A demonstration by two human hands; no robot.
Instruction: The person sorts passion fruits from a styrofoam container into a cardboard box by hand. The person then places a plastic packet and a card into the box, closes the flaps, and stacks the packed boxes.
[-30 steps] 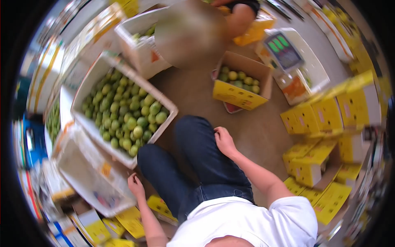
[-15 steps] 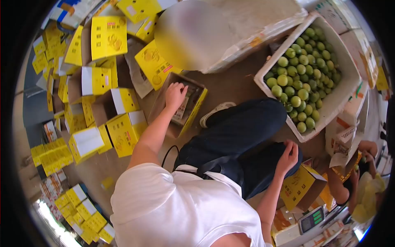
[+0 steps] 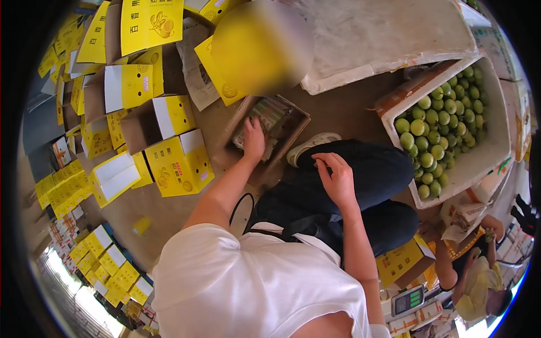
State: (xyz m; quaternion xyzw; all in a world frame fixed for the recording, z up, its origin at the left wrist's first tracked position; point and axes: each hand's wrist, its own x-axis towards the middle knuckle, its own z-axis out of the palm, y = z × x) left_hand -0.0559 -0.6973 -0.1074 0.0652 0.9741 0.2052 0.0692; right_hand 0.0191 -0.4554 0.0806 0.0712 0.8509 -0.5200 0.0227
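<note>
White foam, that's the biggest piece here: a crate [image 3: 470, 170] of green fruit [image 3: 439, 132], right of the knees. Across on the left, yellow cartons [image 3: 151, 23], and the topmost reads 百香果 beside a fruit drawing; smaller print blurs out. Now the open cardboard box [image 3: 283, 147], ahead of the lap, with printed wrapping [image 3: 270, 112] inside it. Down right, a scale [image 3: 408, 301], its green digits unreadable. Right hand [image 3: 338, 179] over the thigh: fingers loosely bent, slightly parted, nothing visible in them. Left hand [image 3: 254, 138] inside the box, fingers bent against the wrapping; whether they're gripping, I can't tell.
</note>
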